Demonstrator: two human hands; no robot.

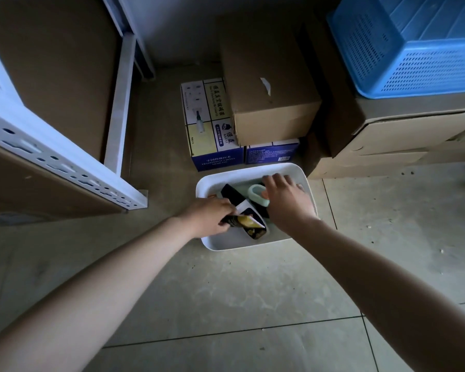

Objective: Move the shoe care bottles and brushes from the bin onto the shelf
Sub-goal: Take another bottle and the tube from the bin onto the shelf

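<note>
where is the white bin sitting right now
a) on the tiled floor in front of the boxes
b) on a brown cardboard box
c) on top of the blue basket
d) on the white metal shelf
a: the white bin rests on the tiled floor, just in front of the printed boxes, with both hands reaching into it.

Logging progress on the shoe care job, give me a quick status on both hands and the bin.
Left hand gripping black-and-yellow bottle in white plastic bin. Right hand on pale green brush. Nothing lifted out yet. No obstruction seen.
</note>
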